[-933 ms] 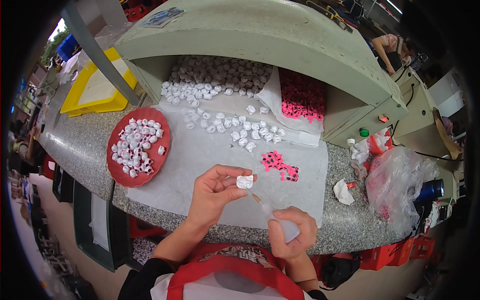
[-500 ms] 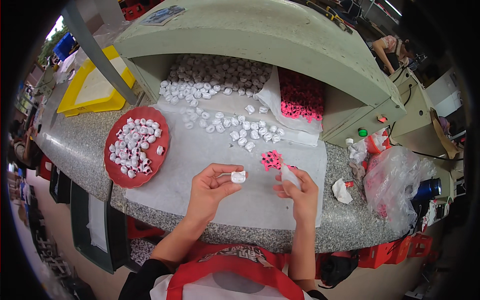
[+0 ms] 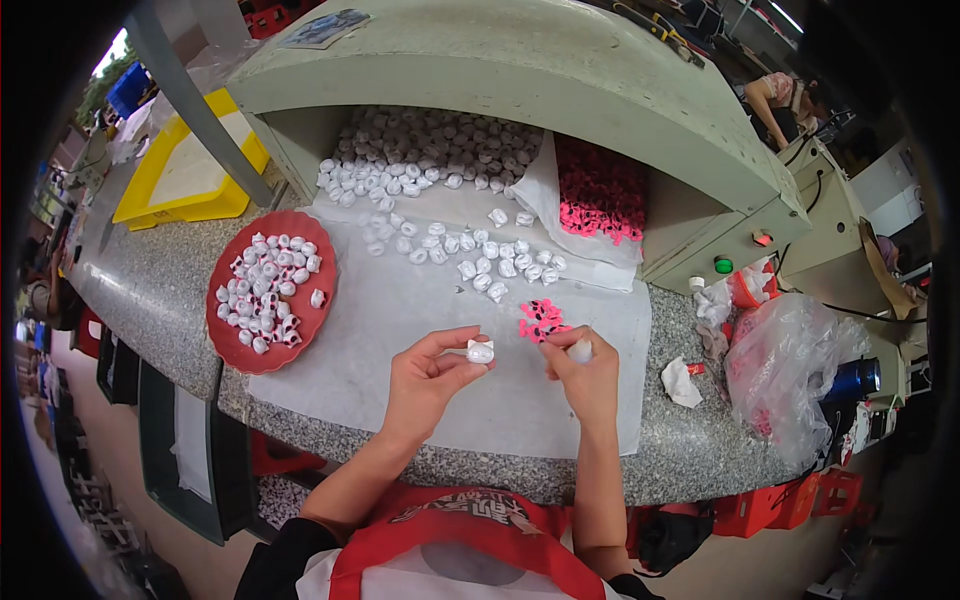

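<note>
Between the thumb and fingers of my left hand (image 3: 425, 375) is a small white piece shaped like an animal head with ears (image 3: 480, 352). My right hand (image 3: 588, 375) is closed around a small whitish translucent squeeze bottle (image 3: 579, 350), partly hidden by the fingers. Its thumb and index fingertips reach the near edge of a little heap of pink pieces with dark spots (image 3: 541, 318); whether they pinch one cannot be made out. Beyond my hands, many loose white pieces (image 3: 482, 265) lie on the white sheet (image 3: 400, 300).
A red scalloped plate (image 3: 318, 325) of white-and-pink pieces stands at left. A pale green metal housing (image 3: 500, 75) arches over white pieces and a pink pile (image 3: 600, 195). At right lie crumpled tissue (image 3: 681, 383) and a plastic bag (image 3: 790, 360). A yellow tray (image 3: 180, 208) sits far left.
My right hand has moved slightly left and turned, bringing its fingertips to the pink heap while the bottle sits back in the hand. My left hand holds the white piece nearly in place.
</note>
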The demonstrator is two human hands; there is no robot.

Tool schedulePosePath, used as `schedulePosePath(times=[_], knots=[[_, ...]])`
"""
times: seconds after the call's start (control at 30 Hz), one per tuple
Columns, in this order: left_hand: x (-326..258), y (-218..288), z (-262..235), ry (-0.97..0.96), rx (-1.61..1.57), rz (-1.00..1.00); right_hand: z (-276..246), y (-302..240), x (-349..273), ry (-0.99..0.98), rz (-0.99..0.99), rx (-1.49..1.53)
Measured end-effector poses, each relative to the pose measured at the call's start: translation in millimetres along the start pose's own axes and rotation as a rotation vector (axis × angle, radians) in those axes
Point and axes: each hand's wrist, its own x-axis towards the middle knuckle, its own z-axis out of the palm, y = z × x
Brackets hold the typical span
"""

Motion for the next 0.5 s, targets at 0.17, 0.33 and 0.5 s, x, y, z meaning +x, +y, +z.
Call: schedulePosePath(times=[0.17, 0.33, 0.5], knots=[[1.1, -3.2, 10.7, -0.092, 0.073, 0.091, 1.9, -34.0, -38.3, -0.3, -0.435, 0.088], [-1.7, -1.3, 9.6, -0.175, 0.112, 0.209, 1.9, -33.4, -40.9, -0.217, -0.325, 0.087], [-6.5, 8.7, 13.0, -0.155, 0.079, 0.141, 6.9, -29.8, -45.2, -0.155, -0.271, 0.098]])
